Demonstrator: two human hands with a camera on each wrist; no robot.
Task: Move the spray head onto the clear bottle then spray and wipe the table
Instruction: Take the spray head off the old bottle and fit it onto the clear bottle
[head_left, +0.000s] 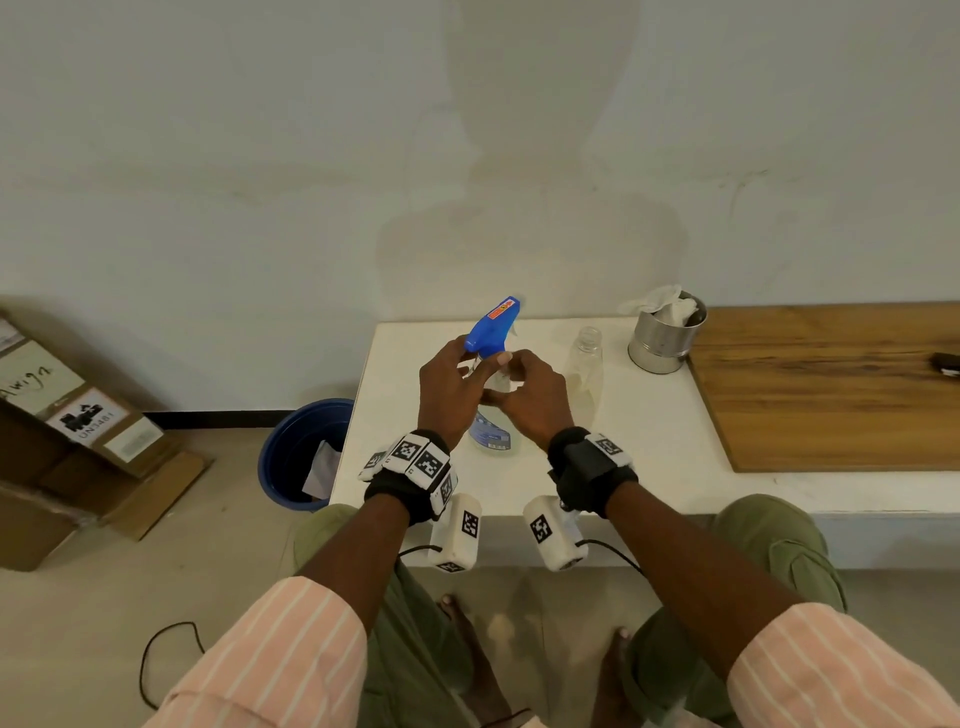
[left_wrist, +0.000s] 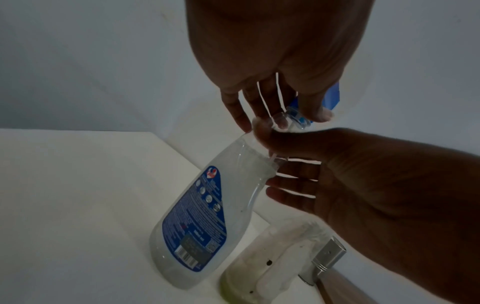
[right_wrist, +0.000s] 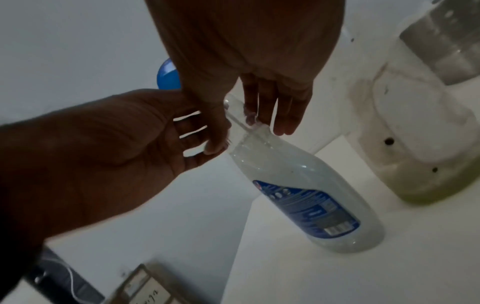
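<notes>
The blue spray head stands atop the labelled bottle, which tilts on the white table. My left hand grips the spray head at its collar. My right hand holds the labelled bottle's neck between thumb and fingers. Fingers hide the joint between head and neck. The clear bottle, uncapped with a little yellowish liquid, stands just right of my hands.
A metal tin holding a white cloth stands behind the clear bottle. A wooden board covers the table's right part. A blue bin and cardboard boxes sit on the floor at the left.
</notes>
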